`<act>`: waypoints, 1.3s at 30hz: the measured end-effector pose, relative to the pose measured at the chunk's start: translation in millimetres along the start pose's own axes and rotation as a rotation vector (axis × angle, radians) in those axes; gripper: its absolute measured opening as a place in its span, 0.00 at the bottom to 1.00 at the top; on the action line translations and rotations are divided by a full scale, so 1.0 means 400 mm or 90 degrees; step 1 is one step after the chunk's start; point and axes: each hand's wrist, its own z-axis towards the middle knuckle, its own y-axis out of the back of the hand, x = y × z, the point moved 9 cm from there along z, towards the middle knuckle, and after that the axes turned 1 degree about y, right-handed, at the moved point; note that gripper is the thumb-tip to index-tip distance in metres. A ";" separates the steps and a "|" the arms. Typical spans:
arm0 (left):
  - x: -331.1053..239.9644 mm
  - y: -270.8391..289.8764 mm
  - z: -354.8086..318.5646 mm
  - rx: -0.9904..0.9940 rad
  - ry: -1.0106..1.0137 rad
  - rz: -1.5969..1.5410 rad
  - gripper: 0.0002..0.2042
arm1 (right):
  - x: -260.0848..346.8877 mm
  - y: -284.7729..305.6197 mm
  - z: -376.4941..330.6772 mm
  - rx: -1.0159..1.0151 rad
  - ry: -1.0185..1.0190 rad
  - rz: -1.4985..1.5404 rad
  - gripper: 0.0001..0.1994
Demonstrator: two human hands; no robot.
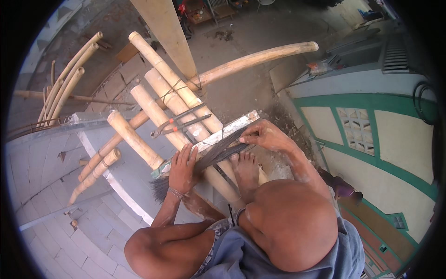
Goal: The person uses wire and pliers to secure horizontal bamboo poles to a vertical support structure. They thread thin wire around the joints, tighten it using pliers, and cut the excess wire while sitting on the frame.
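A bundle of thin, dark, wire-like strands [223, 149] lies slantwise across a worn white plank [230, 129], its loose ends fanning out at the lower left. My left hand [182, 168] lies over the bundle and the plank, fingers stretched out and flat. At the bundle's upper right end, my right hand [264, 136] is closed, thumb and forefinger pinching strands. Black-handled pincers [179, 123] with orange marks rest on the bamboo poles just beyond the plank. My bare foot [246, 168] stands beside the bundle.
Several thick bamboo poles [155, 55] lie side by side, tied over a long cross pole [260, 56]. A broad wooden post [169, 35] rises behind them. Grey block wall [86, 209] fills the lower left. A green-trimmed building [395, 144] stands far below on the right.
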 end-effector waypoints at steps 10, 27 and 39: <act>0.001 -0.009 0.001 0.004 0.010 -0.002 0.41 | 0.032 0.090 -0.032 0.050 -0.026 -0.132 0.14; -0.002 -0.025 0.001 -0.010 -0.019 0.005 0.43 | 0.116 0.985 -0.836 -0.938 -0.066 -0.091 0.16; 0.000 -0.015 0.001 -0.007 0.002 -0.017 0.44 | -0.170 0.202 -0.227 -0.743 -0.141 0.110 0.29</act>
